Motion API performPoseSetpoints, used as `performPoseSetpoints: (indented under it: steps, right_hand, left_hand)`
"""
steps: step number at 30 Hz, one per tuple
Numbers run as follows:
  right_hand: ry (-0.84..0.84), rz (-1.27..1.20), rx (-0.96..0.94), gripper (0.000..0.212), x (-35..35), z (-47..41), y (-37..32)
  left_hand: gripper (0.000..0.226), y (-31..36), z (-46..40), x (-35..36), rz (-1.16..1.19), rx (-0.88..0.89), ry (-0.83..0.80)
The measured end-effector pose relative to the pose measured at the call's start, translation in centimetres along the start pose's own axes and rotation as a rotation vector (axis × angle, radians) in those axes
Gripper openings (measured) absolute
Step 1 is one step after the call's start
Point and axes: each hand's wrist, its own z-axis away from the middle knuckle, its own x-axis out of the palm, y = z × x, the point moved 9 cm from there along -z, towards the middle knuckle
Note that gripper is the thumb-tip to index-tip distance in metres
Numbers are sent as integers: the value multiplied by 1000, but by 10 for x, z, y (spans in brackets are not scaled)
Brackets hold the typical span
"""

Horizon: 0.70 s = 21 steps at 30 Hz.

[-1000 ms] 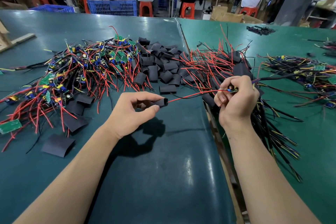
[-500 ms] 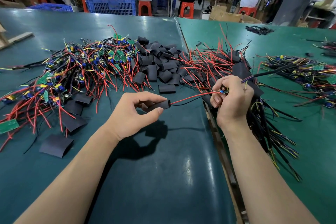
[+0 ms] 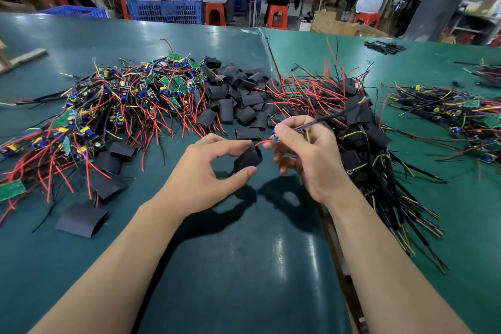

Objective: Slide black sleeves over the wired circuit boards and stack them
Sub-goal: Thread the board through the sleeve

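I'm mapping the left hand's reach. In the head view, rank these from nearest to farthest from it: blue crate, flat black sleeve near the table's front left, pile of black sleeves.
1. pile of black sleeves, just beyond the left hand.
2. flat black sleeve, down-left.
3. blue crate, behind the table.

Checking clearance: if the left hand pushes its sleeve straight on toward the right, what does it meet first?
Probably the right hand, which pinches the wired board just beyond the sleeve in the left hand; depth is unclear.
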Motion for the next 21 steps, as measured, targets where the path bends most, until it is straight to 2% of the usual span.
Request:
performPoseSetpoints:
  steps: [4, 11, 21]
  right_hand:
    - [-65, 112, -34, 5, 8, 4, -5]
    - [-55, 141, -71, 6, 10, 4, -9]
    - [-36, -52, 9, 20, 10, 0, 7]
  left_hand:
    - [37, 3, -1, -5, -24, 38, 45]
    - [36, 7, -2, -6, -11, 77, 81]
    - [33, 7, -1, -2, -16, 78, 72]
